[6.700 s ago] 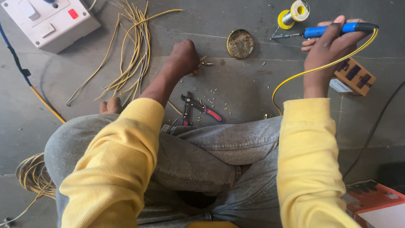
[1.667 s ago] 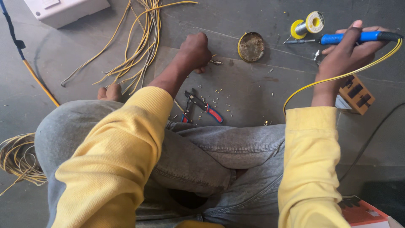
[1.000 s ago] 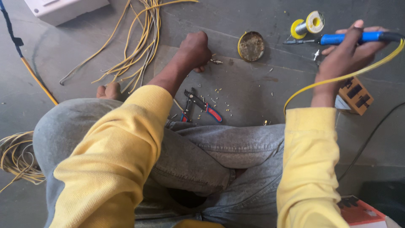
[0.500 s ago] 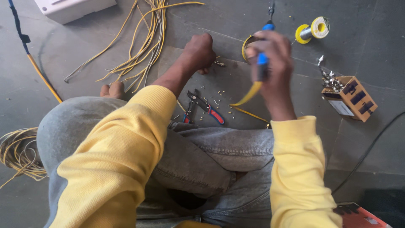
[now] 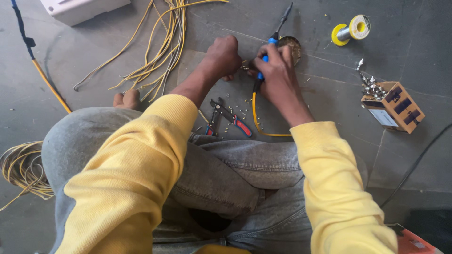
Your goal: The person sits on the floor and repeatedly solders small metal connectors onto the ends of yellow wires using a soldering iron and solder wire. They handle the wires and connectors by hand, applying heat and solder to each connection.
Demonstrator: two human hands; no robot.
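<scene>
The right hand (image 5: pixel 278 70) is gripping the blue-handled soldering iron (image 5: pixel 270 44), its fingers wrapped tight, while the left hand (image 5: pixel 223 56) is pinching a small wire piece (image 5: pixel 245 67) on the floor near its far edge. Judged step: soldering the joint; next the tip needs steady contact there.

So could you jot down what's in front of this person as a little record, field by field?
Right hand: holds a blue-handled soldering iron, tip pointing away
Left hand: closed fist on the floor beside it
Behind the hands: round tin
Floor near knees: red-handled pliers
Right side: solder spool, cardboard box
Left side: yellow wires
</scene>
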